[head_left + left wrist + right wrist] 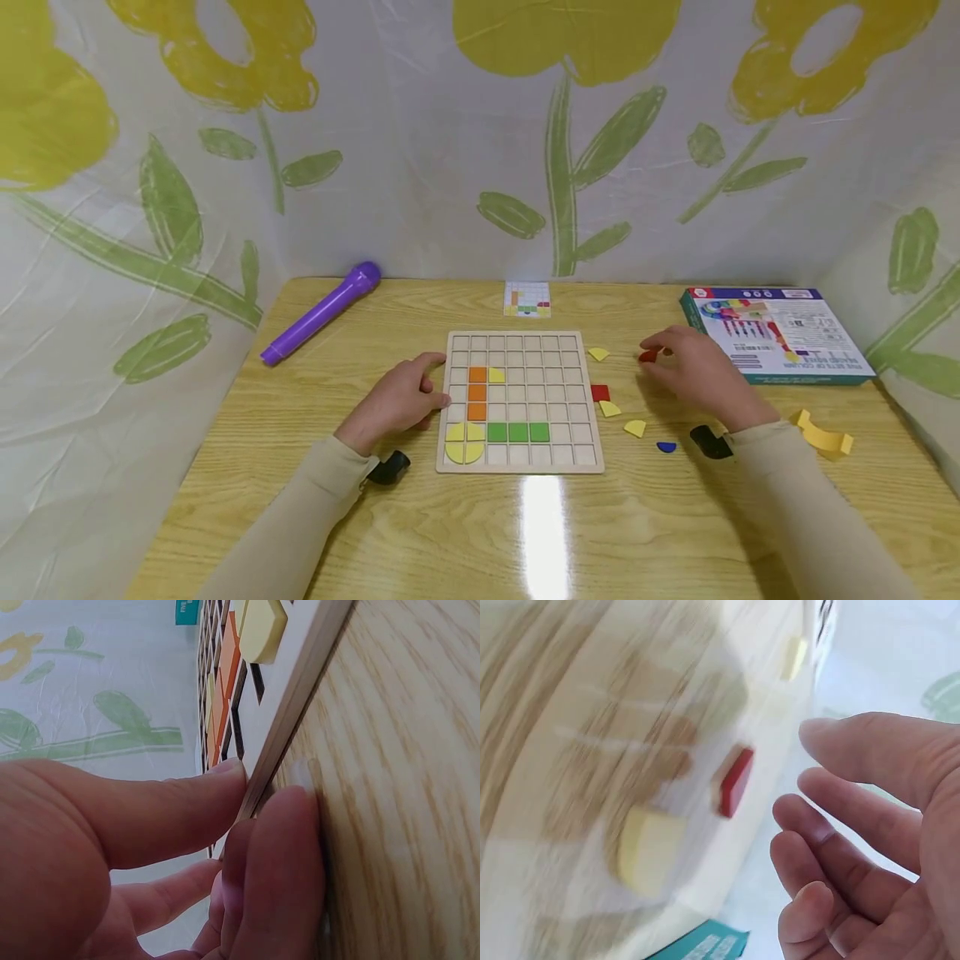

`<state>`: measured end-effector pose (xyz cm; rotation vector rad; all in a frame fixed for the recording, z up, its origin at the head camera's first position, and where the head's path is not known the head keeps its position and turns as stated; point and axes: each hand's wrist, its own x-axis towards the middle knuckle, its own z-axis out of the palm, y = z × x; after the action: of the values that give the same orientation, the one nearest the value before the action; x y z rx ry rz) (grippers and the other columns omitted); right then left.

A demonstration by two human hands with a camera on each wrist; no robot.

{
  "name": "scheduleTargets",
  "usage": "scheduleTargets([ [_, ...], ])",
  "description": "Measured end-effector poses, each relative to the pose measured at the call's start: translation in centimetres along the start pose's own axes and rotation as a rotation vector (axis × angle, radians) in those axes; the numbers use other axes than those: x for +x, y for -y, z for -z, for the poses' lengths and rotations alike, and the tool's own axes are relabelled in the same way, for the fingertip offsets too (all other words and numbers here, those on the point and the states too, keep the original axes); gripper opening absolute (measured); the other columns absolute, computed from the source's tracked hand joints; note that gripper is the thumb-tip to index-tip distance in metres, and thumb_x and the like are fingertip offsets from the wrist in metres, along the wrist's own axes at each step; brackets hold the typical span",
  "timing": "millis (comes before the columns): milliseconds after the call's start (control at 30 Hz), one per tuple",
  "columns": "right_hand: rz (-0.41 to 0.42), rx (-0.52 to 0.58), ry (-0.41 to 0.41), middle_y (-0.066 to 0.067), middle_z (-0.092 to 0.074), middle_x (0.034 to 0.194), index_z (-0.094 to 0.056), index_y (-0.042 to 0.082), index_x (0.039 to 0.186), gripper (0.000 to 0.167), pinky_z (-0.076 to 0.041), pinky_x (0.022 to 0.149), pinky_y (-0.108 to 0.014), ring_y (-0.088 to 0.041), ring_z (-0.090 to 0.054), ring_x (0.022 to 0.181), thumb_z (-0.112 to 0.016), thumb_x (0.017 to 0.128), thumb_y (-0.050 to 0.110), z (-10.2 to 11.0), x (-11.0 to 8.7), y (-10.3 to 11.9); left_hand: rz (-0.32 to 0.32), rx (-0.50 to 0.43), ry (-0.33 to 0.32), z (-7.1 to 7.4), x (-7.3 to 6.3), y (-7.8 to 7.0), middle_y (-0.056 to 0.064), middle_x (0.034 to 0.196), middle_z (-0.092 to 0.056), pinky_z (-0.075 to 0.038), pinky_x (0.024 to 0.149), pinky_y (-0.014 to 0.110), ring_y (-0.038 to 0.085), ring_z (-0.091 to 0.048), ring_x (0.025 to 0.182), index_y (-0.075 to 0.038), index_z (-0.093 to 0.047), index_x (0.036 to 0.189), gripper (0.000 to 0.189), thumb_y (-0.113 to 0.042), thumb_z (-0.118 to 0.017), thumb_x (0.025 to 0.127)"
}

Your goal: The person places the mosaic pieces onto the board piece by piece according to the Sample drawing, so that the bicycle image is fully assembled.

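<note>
My left hand grips the left edge of the wooden grid board; in the left wrist view the thumb presses its rim and the fingers lie beside it. On the board sit orange squares, green squares, a yellow circle of quarter pieces and a single yellow quarter piece. My right hand hovers right of the board, fingers relaxed and apart. Beneath them a red piece lies on the table, near a yellow piece.
A red square lies at the board's right edge, with loose yellow quarters and a blue half-circle nearby. A pattern card lies behind the board. A purple microphone, a box and a yellow arch stand around.
</note>
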<state>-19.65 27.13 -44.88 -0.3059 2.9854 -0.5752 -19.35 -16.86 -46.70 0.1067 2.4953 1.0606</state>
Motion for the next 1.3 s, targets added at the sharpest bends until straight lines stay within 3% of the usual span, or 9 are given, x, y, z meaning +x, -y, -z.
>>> scheduleTargets([
  [300,-0.046,0.019,0.058,-0.022,-0.070,0.132,-0.072,0.001,0.134,0.038,-0.054,0.105,-0.062,-0.041,-0.065,0.118,-0.074,0.104,0.024,0.3,0.6,-1.6,-0.001,-0.005,-0.003,-0.1,0.1,0.1,0.011,0.104,-0.060,-0.054,0.063,0.031,0.021,-0.063,0.068,-0.018,-0.044,0.164,0.071,-0.018,-0.077,0.101],
  [833,-0.014,0.010,0.076,-0.016,-0.074,0.118,-0.079,0.005,0.119,0.020,-0.057,0.095,-0.054,-0.030,-0.064,0.101,-0.075,0.102,0.015,-0.5,1.5,-2.0,-0.029,0.003,-0.002,0.0,0.1,0.2,0.010,0.098,-0.062,-0.050,0.063,0.031,0.021,-0.062,0.065,-0.016,-0.044,0.164,0.071,-0.019,-0.077,0.101],
  [1100,-0.016,0.032,0.090,-0.014,-0.075,0.112,-0.080,0.004,0.115,0.018,-0.058,0.092,-0.050,-0.026,-0.064,0.095,-0.075,0.100,0.013,-0.5,1.0,-0.4,-0.040,0.009,-0.002,0.0,-0.1,0.3,0.010,0.097,-0.062,-0.051,0.062,0.031,0.020,-0.062,0.064,-0.014,-0.044,0.164,0.071,-0.018,-0.077,0.101],
  [1300,0.022,0.051,0.056,-0.011,-0.075,0.113,-0.081,0.007,0.115,0.017,-0.058,0.098,-0.055,-0.029,-0.067,0.102,-0.077,0.099,0.015,-1.1,-0.1,2.6,-0.040,0.000,0.000,0.0,-0.2,0.2,0.010,0.097,-0.062,-0.050,0.062,0.030,0.020,-0.062,0.063,-0.014,-0.043,0.164,0.071,-0.017,-0.076,0.102],
])
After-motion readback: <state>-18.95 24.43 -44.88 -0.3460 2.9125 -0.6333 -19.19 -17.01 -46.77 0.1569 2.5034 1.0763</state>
